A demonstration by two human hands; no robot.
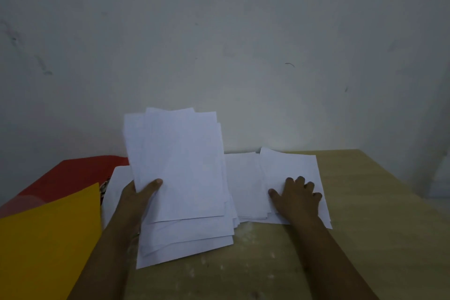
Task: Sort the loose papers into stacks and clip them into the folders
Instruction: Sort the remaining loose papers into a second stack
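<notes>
The left hand (140, 193) grips a sheaf of white papers (177, 165) by its left edge, thumb curled over the front sheet, and holds it tilted up so the top edges rise in front of the grey wall (243, 44); the sheets are uneven, their upper and lower edges stepped and fanned, the lowest corners lying down on the wooden table (365, 238). The right hand (298, 198) rests on a flatter stack of papers (287, 170) to the right, fingers bent with the tips on the top sheet, thumb spread to the left; whether it pinches a sheet I cannot tell. That stack lies just beside the held sheaf, its near edge ragged, its far edge close to the wall. At the left a yellow folder (48, 238) overlaps a red folder (73, 175), both running off the frame's left edge, with another white sheet (117, 178) between them and the left hand. Bare tabletop shows to the right of the flat stack and along the near edge between the forearms
</notes>
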